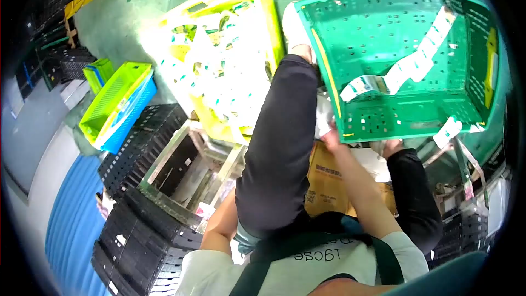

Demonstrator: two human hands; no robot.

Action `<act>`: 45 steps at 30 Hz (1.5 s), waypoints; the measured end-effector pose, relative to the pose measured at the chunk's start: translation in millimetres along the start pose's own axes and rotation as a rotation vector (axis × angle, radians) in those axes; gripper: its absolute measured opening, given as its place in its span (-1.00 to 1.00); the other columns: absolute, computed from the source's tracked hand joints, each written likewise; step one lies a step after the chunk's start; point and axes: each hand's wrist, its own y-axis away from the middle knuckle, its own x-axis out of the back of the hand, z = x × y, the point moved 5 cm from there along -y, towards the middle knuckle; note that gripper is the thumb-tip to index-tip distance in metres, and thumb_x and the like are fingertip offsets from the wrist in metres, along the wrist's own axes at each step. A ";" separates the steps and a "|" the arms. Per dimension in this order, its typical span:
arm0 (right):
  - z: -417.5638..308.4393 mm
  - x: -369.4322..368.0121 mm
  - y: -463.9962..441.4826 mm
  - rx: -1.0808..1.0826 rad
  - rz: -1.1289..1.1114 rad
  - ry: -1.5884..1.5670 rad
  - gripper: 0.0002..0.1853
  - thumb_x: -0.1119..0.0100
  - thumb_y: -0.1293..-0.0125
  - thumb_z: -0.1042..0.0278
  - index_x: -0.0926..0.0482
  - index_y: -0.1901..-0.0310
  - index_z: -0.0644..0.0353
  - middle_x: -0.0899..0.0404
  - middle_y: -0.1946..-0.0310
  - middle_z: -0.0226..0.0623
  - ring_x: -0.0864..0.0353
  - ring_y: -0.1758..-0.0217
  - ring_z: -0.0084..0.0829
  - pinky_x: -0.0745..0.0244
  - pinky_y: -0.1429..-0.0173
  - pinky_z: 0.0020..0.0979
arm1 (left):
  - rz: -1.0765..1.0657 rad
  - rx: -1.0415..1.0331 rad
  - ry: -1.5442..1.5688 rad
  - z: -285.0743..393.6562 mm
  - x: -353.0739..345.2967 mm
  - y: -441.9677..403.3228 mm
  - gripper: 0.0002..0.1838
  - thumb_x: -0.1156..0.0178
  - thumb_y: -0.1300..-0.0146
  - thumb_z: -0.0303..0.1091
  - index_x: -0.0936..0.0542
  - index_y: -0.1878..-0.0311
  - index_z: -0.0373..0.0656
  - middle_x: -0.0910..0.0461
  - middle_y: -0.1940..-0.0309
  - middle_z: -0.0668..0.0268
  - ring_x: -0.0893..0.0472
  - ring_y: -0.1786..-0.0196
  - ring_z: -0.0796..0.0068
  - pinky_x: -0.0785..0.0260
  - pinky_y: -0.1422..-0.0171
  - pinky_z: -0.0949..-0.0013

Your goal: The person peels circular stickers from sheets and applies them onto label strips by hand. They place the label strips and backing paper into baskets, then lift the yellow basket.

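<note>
My right forearm stretches up to the near left corner of a large green basket [405, 131]. There my right hand [330, 138] is small, blurred and partly covered by the basket's edge, so its fingers cannot be made out. A white item [323, 115] lies just beyond it, too unclear to name. Inside the basket runs a curved strip of white labels or packets [402, 71], and another white piece [448, 131] hangs over the near rim. My left arm bends beside my black-trousered thigh, and the left hand is hidden behind it.
A yellow basket [266, 27] heaped with white packets stands left of my outstretched leg. A worn frame [170, 208], black crates [139, 241], and small green [118, 93] and blue [131, 120] baskets are further left. A brown carton [326, 181] sits between my legs.
</note>
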 end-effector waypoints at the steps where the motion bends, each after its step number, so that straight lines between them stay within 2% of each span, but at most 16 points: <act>1: -4.5 -14.0 17.9 0.019 -0.045 0.071 -0.54 -0.18 -0.25 0.20 -0.48 -0.12 0.29 -0.62 0.05 -0.10 -0.57 -0.08 -0.19 -0.42 -0.17 -0.32 | -0.012 -0.006 -0.020 -2.8 -3.1 -1.0 -0.62 -0.09 -0.34 -0.28 -0.49 -0.14 -0.27 -0.58 0.12 0.10 -0.54 0.15 0.36 -0.38 -0.03 0.38; 6: -13.1 -52.5 81.2 0.099 -0.277 0.396 -0.54 -0.19 -0.25 0.21 -0.49 -0.11 0.31 -0.62 0.05 -0.11 -0.57 -0.09 -0.21 -0.41 -0.18 -0.33 | 0.003 0.057 -0.183 -35.4 9.1 -18.6 -0.61 -0.09 -0.34 -0.27 -0.48 -0.16 -0.26 -0.57 0.13 0.09 -0.54 0.15 0.34 -0.38 -0.03 0.37; 11: -50.3 11.0 77.8 0.127 -0.350 0.737 -0.55 -0.20 -0.24 0.23 -0.49 -0.10 0.32 -0.62 0.05 -0.12 -0.56 -0.10 -0.22 -0.41 -0.18 -0.34 | 0.689 -0.228 -0.037 -37.8 71.3 -32.9 -0.79 -0.15 -0.26 -0.36 -0.58 0.16 -0.32 -0.55 0.47 0.25 -0.48 0.42 0.45 -0.37 0.25 0.34; 15: -87.8 55.4 63.9 0.204 -0.373 1.021 -0.56 -0.20 -0.24 0.24 -0.50 -0.09 0.32 -0.63 0.05 -0.12 -0.56 -0.10 -0.23 -0.41 -0.19 -0.35 | 0.771 0.040 0.289 -108.9 114.3 -10.5 -0.67 -0.17 -0.26 -0.39 -0.46 -0.04 -0.34 -0.57 0.34 0.27 -0.51 0.36 0.50 -0.41 0.21 0.41; 18: -144.3 14.1 111.2 -0.052 -0.419 0.851 -0.59 -0.23 -0.21 0.23 -0.54 -0.02 0.33 -0.63 0.10 -0.14 -0.58 -0.01 -0.30 -0.42 -0.11 -0.42 | 0.892 0.362 0.487 -191.5 112.0 7.3 -0.59 -0.26 -0.20 -0.35 -0.42 -0.05 -0.37 -0.59 0.23 0.20 -0.56 0.34 0.47 -0.46 0.19 0.41; 21: -128.0 32.6 112.8 -0.076 -0.426 0.935 -0.59 -0.22 -0.22 0.25 -0.54 -0.03 0.33 -0.63 0.10 -0.15 -0.58 0.00 -0.31 -0.42 -0.11 -0.42 | 0.495 0.639 0.901 -224.8 75.2 10.5 -0.66 -0.21 -0.27 -0.22 -0.54 0.01 -0.26 -0.62 0.28 0.28 -0.63 0.27 0.42 -0.49 0.17 0.37; 23: -118.5 41.1 112.8 -0.102 -0.414 0.958 -0.60 -0.21 -0.22 0.26 -0.53 -0.03 0.33 -0.63 0.10 -0.16 -0.58 0.00 -0.33 -0.42 -0.11 -0.42 | 0.365 0.616 1.013 -287.1 35.0 -13.5 -0.68 -0.18 -0.29 -0.19 -0.58 0.04 -0.23 -0.64 0.30 0.30 -0.64 0.29 0.44 -0.51 0.17 0.35; 25: -110.6 41.1 110.8 -0.117 -0.412 0.964 -0.60 -0.21 -0.23 0.27 -0.53 -0.04 0.32 -0.63 0.10 -0.17 -0.58 0.01 -0.34 -0.42 -0.11 -0.41 | 0.283 0.496 1.261 -236.4 13.3 -13.4 -0.69 -0.23 -0.20 -0.19 -0.63 0.19 -0.28 -0.66 0.32 0.23 -0.63 0.33 0.49 -0.49 0.25 0.39; 27: -100.5 39.7 107.0 -0.125 -0.414 0.968 -0.60 -0.20 -0.23 0.28 -0.52 -0.04 0.32 -0.63 0.10 -0.18 -0.58 0.01 -0.35 -0.42 -0.11 -0.41 | 0.153 0.431 1.172 -236.8 -1.1 -20.8 -0.69 -0.23 -0.20 -0.23 -0.64 0.16 -0.32 -0.67 0.29 0.24 -0.63 0.33 0.50 -0.46 0.21 0.44; 28: -93.7 37.2 102.5 -0.128 -0.422 0.965 -0.60 -0.20 -0.23 0.28 -0.52 -0.05 0.32 -0.63 0.10 -0.18 -0.58 0.01 -0.35 -0.42 -0.12 -0.41 | 0.218 0.449 0.838 -192.2 17.0 -4.6 -0.68 -0.23 -0.20 -0.25 -0.64 0.13 -0.34 -0.67 0.28 0.25 -0.62 0.30 0.52 -0.44 0.18 0.45; 35: -37.1 -30.6 74.5 -0.106 -0.567 0.900 -0.61 -0.18 -0.25 0.32 -0.51 -0.07 0.31 -0.63 0.10 -0.22 -0.58 0.02 -0.39 -0.42 -0.12 -0.40 | 0.049 0.796 0.817 -206.8 -9.5 39.2 -0.56 -0.22 -0.26 -0.03 -0.65 0.11 -0.30 -0.62 0.25 0.31 -0.58 0.19 0.54 -0.38 0.08 0.47; 37: -14.4 -62.8 70.5 -0.093 -0.658 0.859 -0.62 -0.17 -0.25 0.33 -0.51 -0.08 0.31 -0.63 0.10 -0.23 -0.58 0.03 -0.40 -0.42 -0.12 -0.40 | -0.137 0.565 1.028 -188.4 -30.8 49.7 -0.58 -0.20 -0.29 -0.09 -0.60 0.02 -0.27 -0.59 0.18 0.32 -0.54 0.09 0.56 -0.36 -0.01 0.48; 39: 9.0 -97.5 71.1 -0.094 -0.762 0.813 -0.62 -0.17 -0.26 0.34 -0.50 -0.08 0.31 -0.63 0.11 -0.24 -0.58 0.03 -0.41 -0.42 -0.13 -0.39 | -0.312 0.337 0.715 -120.6 -11.8 63.0 -0.58 -0.24 -0.27 -0.25 -0.49 -0.11 -0.30 -0.56 0.09 0.31 -0.51 0.02 0.58 -0.34 -0.10 0.48; 41: 30.3 -130.9 74.6 -0.132 -0.882 0.730 -0.62 -0.16 -0.26 0.35 -0.50 -0.09 0.31 -0.63 0.11 -0.24 -0.58 0.03 -0.42 -0.42 -0.13 -0.39 | -0.197 0.116 0.588 -78.4 5.3 66.0 -0.58 -0.29 -0.22 -0.33 -0.50 -0.10 -0.29 -0.58 0.11 0.31 -0.54 0.07 0.57 -0.39 -0.04 0.46; 43: -2.3 -181.0 98.4 -0.206 -0.976 0.421 -0.62 -0.17 -0.25 0.37 -0.50 -0.09 0.30 -0.63 0.11 -0.24 -0.58 0.03 -0.43 -0.41 -0.13 -0.39 | -0.049 0.169 0.649 -68.2 26.5 64.4 -0.59 -0.32 -0.16 -0.39 -0.51 -0.07 -0.28 -0.60 0.15 0.31 -0.58 0.15 0.55 -0.45 0.06 0.45; 45: -36.1 -212.5 114.0 -0.223 -1.073 0.446 -0.59 -0.19 -0.23 0.34 -0.49 -0.10 0.30 -0.62 0.11 -0.20 -0.58 -0.03 -0.36 -0.38 -0.18 -0.40 | 0.313 0.087 0.653 -84.9 56.6 62.6 -0.70 -0.22 -0.20 -0.46 -0.56 0.00 -0.30 -0.64 0.31 0.32 -0.60 0.29 0.56 -0.49 0.19 0.44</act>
